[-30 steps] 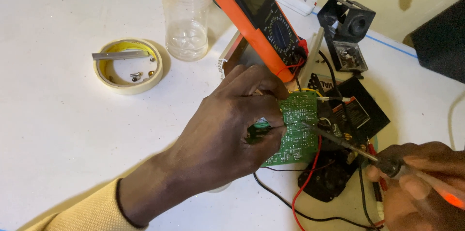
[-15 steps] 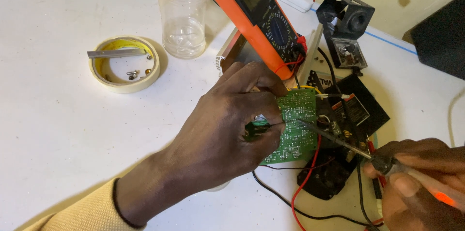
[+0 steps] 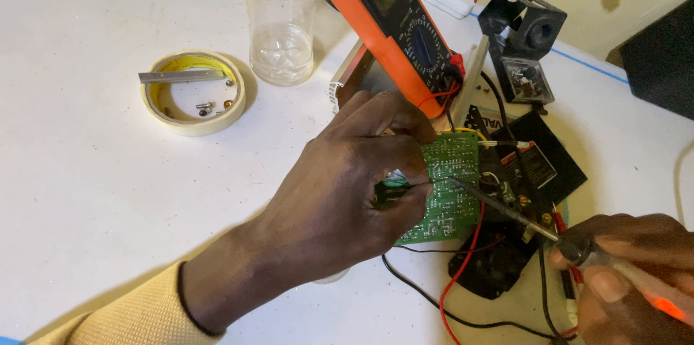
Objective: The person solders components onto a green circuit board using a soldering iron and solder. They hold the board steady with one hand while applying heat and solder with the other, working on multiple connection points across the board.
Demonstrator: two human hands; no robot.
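Right now my left hand [image 3: 347, 186] pinches the green rectangular circuit board [image 3: 448, 189] at its left edge, while my right hand [image 3: 629, 273], closed round a slim metal-tipped soldering iron [image 3: 506, 211], angles its long axis up-left onto the board, between both hands.

A green circuit board [image 3: 448, 186] stands tilted, solder side up, mid-table; a soldering iron's [image 3: 549, 233] tip touches it from the right.
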